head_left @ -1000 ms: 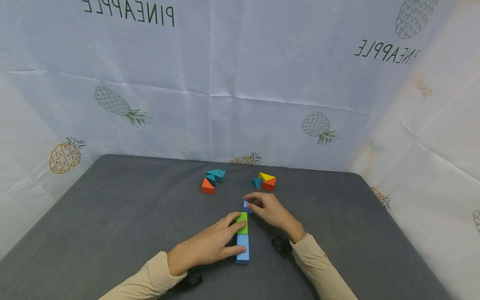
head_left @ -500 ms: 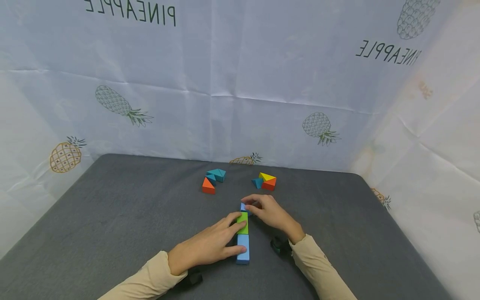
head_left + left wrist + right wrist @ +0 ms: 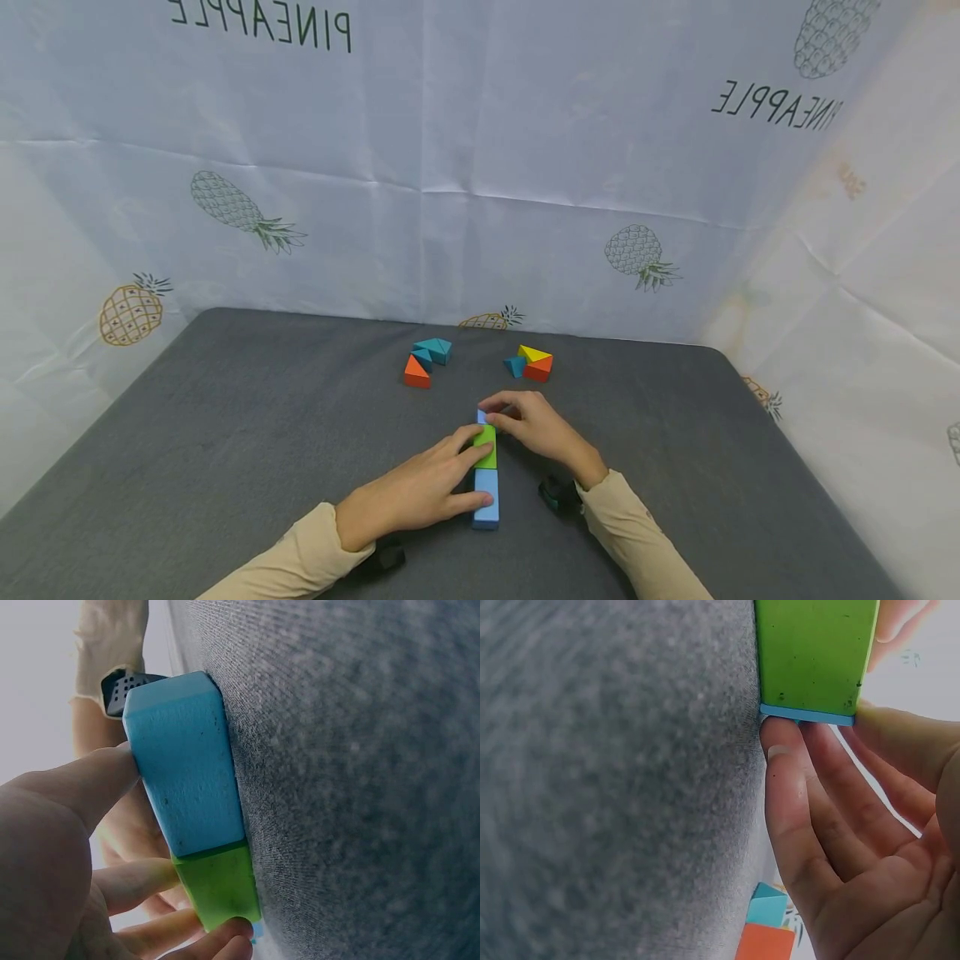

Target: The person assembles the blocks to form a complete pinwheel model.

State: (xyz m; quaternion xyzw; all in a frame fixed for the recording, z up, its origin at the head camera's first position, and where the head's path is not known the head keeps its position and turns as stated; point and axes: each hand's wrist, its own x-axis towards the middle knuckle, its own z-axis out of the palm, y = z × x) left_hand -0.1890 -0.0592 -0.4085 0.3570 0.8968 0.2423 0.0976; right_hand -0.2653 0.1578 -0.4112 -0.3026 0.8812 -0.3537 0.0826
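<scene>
Pinching blue block [image 3: 482,416], right hand [image 3: 536,425], left hand [image 3: 412,492] splayed on green block [image 3: 488,437], triangles [image 3: 417,375] beyond.

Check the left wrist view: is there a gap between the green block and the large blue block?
No, the green block sits flush, end to end, against the large blue block.

On the bench [image 3: 225,425], wide passage lies open at the frame's left and right. At lower centre, the left hand [image 3: 420,492] bars one side of the block row [image 3: 486,481] and the right hand [image 3: 543,428] its far end; right of the row, a pocket reaches to the dark wrist device [image 3: 558,494]. Above, a lane divides the left triangle cluster [image 3: 422,357] and right triangle cluster [image 3: 534,367].
</scene>
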